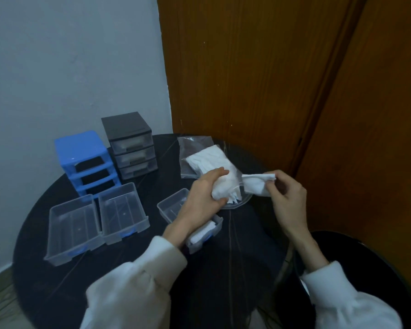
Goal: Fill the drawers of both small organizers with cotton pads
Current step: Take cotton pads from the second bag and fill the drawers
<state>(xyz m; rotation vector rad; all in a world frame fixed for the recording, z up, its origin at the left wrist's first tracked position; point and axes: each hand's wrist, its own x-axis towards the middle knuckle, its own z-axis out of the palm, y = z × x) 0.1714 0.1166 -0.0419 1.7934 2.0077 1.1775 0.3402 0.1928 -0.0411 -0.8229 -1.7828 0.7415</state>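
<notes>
My left hand (205, 195) grips a clear plastic bag of white cotton pads (226, 187) near the table's middle. My right hand (286, 198) pinches a small bunch of cotton pads (256, 184) just pulled out of the bag's mouth. Under my left wrist lies a clear drawer (173, 208) with some white pads (203, 231) in its near end. Two more clear drawers (74, 225) (122, 210) lie side by side at the left, with no pads in them. The blue organizer (84, 160) stands with its slots bare. The grey organizer (129, 143) holds its three drawers.
A second bag of cotton pads (204, 157) lies behind my hands on the round black table (235, 257). A pale wall stands behind the organizers and a wooden door (247, 79) at the back right. A dark stool (365, 269) sits at the lower right.
</notes>
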